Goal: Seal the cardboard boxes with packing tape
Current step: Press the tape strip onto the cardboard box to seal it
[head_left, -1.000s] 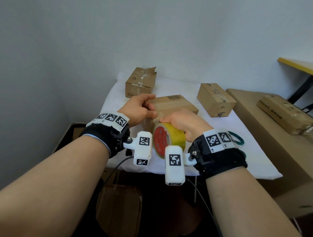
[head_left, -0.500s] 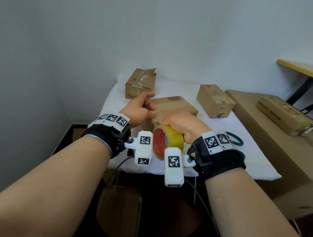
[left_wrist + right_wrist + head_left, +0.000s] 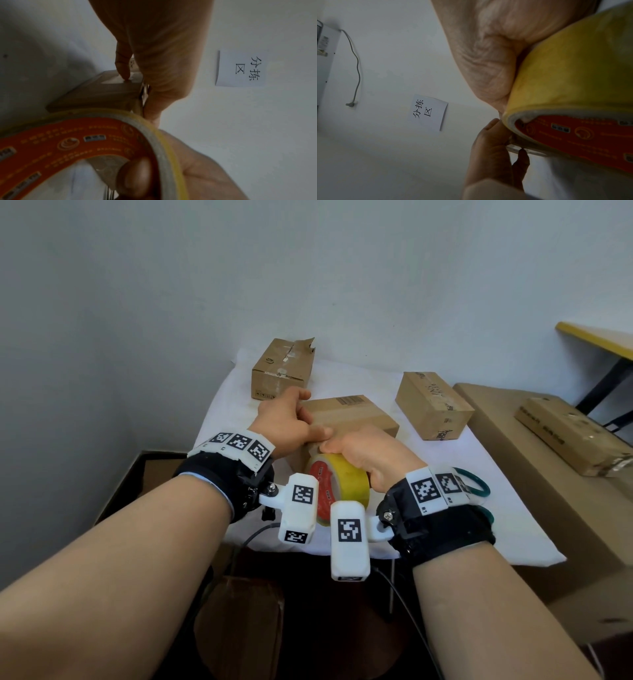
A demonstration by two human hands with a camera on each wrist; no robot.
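The yellow tape roll (image 3: 346, 484) sits at the near edge of the middle cardboard box (image 3: 356, 416) on the table (image 3: 513, 542). The right hand (image 3: 370, 451) grips its rim; the left hand (image 3: 287, 422) presses the box top. The roll looks light and stiff, best held through its core, and its film is likely clingy.

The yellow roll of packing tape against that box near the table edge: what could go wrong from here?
The brown cardboard box sits near the white table's front edge; pulling the yellow roll of packing tape toward the person might drag it off. The left hand holds only one end, so the strip might go on crooked or wrinkled.
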